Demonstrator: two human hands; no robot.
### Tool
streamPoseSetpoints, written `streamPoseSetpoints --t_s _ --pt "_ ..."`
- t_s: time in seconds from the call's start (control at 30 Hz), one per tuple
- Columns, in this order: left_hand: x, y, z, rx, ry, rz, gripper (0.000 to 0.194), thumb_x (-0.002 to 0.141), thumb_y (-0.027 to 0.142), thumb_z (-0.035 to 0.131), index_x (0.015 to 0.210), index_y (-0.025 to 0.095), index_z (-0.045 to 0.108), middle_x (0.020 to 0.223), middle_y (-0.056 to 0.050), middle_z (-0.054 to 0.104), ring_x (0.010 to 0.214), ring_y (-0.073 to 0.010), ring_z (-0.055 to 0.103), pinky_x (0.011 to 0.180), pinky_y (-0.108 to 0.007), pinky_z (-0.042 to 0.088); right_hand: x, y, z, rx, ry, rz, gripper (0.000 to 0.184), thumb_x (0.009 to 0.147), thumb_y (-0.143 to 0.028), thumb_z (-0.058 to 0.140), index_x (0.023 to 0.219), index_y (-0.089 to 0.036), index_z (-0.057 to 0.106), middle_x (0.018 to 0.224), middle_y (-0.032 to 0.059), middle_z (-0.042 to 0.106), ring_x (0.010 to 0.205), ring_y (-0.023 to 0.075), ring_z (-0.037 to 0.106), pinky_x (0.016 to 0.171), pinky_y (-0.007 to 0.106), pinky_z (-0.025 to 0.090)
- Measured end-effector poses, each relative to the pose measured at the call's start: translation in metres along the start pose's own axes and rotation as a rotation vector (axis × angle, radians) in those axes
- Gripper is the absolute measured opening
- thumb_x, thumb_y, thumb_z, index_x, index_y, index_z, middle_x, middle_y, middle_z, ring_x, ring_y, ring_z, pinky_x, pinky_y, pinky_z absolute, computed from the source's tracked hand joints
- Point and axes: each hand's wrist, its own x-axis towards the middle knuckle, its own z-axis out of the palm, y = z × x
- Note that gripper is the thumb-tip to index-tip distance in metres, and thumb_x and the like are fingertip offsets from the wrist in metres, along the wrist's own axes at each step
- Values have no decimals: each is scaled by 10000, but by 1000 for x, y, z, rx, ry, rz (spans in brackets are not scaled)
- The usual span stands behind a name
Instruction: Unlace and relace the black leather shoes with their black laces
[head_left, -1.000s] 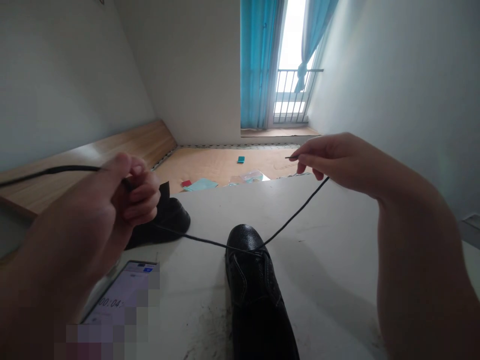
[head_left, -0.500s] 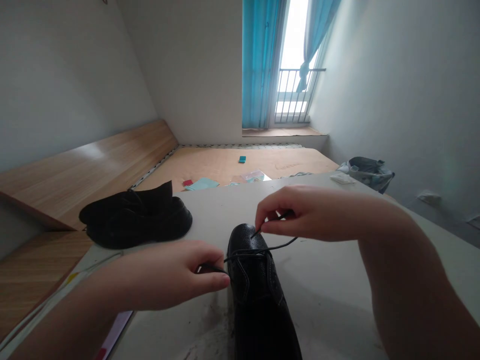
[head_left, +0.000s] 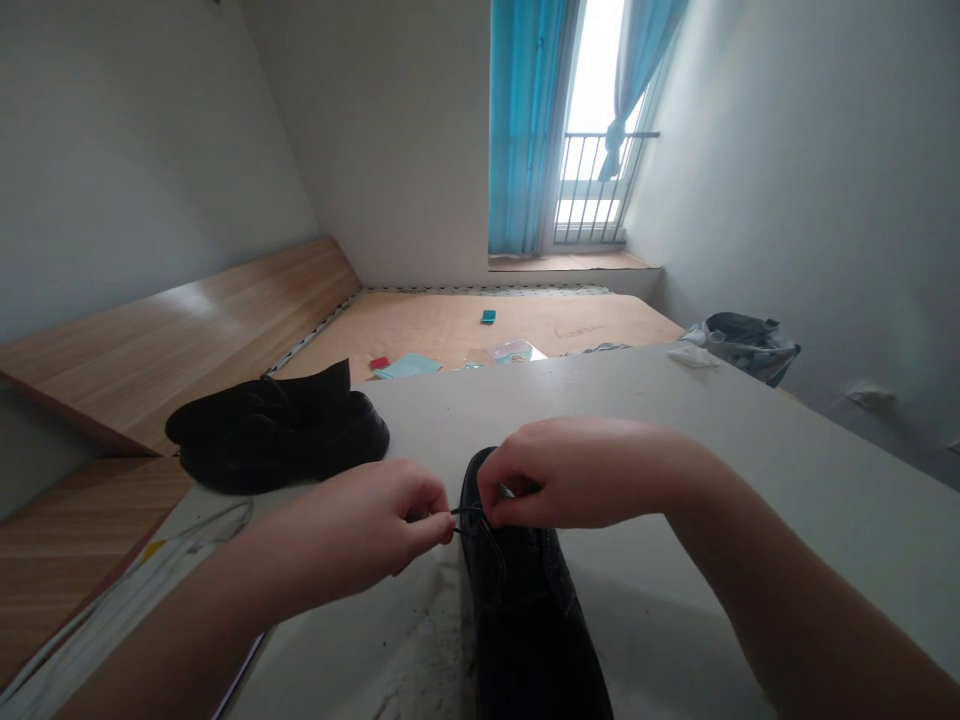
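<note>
A black leather lace-up shoe (head_left: 529, 610) stands on the white table (head_left: 750, 450), its toe pointing away from me. My left hand (head_left: 382, 518) pinches a black lace (head_left: 466, 512) just left of the shoe's top. My right hand (head_left: 574, 475) sits over the shoe's lacing and holds the other part of the lace, with a small shiny bit showing between its fingers. The hands nearly meet there and hide most of the eyelets. A second black shoe (head_left: 277, 438) lies on its side to the left of my left hand.
A white cable (head_left: 217, 520) lies at the table's left edge. Beyond the far edge, the wooden floor (head_left: 465, 325) holds scattered papers. A grey bag (head_left: 746, 345) sits at the back right, and a wooden ledge (head_left: 165, 345) runs along the left wall.
Both hands have moved in toward each other over the shoe's lacing. My right hand has dropped lower and closer to my left, and the lace between them is now mostly hidden.
</note>
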Motion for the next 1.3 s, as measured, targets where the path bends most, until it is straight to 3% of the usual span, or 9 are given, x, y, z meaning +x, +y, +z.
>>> streamPoseSetpoints --t_s 0.17,0.47,0.67,0.8,0.9,1.03,1.13,1.2,1.3 --pt "1 4 6 -2 -22 7 389 879 477 443 665 205 620 545 9 586 495 -152 494 444 -258 258 2 -3 4 -63 -87 40 231 804 -256 520 900 -233 729 760 -3 673 617 124 520 516 251 328" --pt "1 13 14 28 7 35 330 887 400 432 660 217 584 551 -2 590 520 -171 516 482 -273 245 12 -8 9 -111 -75 72 208 733 -271 544 831 -205 715 666 4 622 527 123 464 459 255 287" --pt "0 8 19 47 14 47 350 922 434 385 827 225 650 810 -46 682 727 -221 598 581 -294 301 24 -2 14 -20 -99 55 136 732 -262 536 733 -190 651 626 -15 574 519 109 451 471 252 292" --pt "-1 9 18 18 -3 35 326 929 438 383 863 226 622 815 -38 661 741 -226 582 613 -303 334 21 9 10 57 -113 12 140 764 -271 524 773 -202 645 639 -32 553 542 101 448 487 243 301" --pt "-2 14 13 -88 94 70 226 932 392 404 906 235 564 853 -8 638 772 -207 565 664 -307 375 11 19 0 169 -33 -2 128 801 -265 514 749 -198 609 610 -51 483 539 89 404 481 229 302" --pt "-5 23 10 -379 190 262 212 957 413 429 969 265 581 1002 12 627 964 -196 550 842 -314 397 -7 23 -14 319 197 -50 191 876 -311 522 769 -181 611 653 -42 500 571 86 398 489 220 320" --pt "-7 27 12 -710 184 342 313 969 469 413 859 247 604 778 29 583 781 -152 548 722 -267 429 -21 18 -21 353 289 -114 215 900 -340 535 836 -175 658 710 -20 574 610 93 453 530 226 354" --pt "-8 30 13 -839 263 356 312 975 442 412 819 241 591 631 49 481 617 -118 481 586 -232 402 -30 16 -24 350 304 -145 224 911 -352 533 901 -184 680 744 -8 596 633 101 479 547 232 369" --pt "-9 33 14 -815 501 329 179 978 347 418 1114 317 531 580 80 398 504 -106 366 484 -221 320 -37 17 -23 328 329 -138 229 924 -348 517 1015 -215 680 783 -1 602 656 112 505 562 236 393"
